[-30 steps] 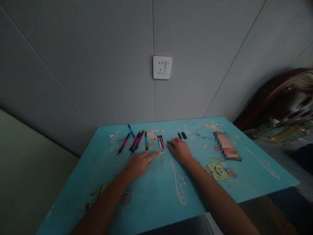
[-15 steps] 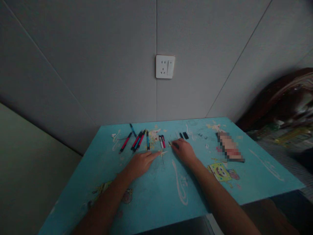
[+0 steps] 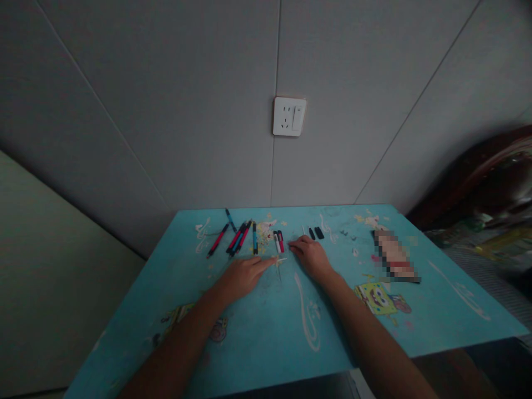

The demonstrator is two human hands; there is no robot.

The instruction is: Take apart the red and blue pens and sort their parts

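Note:
My left hand (image 3: 243, 275) rests low over the tabletop, index finger stretched out and fingers close together. A thin white stick (image 3: 282, 259), perhaps a pen part, juts from its fingertips. My right hand (image 3: 311, 257) has its fingertips closed together on the table over a small dark piece, mostly hidden. Between and beyond the hands lie a white pen part (image 3: 277, 243) and a red pen part (image 3: 281, 241), side by side. Past the right hand are two black pieces, one slim (image 3: 311, 233) and one wider (image 3: 319, 233), beside a thin white rod (image 3: 303, 229).
Several red and blue pens with black ends (image 3: 239, 238) lie left of centre on the blue cartoon-printed table (image 3: 274, 327). A blurred-out flat item (image 3: 394, 256) lies at the right. Behind stands a grey wall with a white socket (image 3: 290, 116).
My right fingertips have closed over the small dark piece that lay just beyond them. My left hand has stayed by the white stick. The whole view has shifted slightly.

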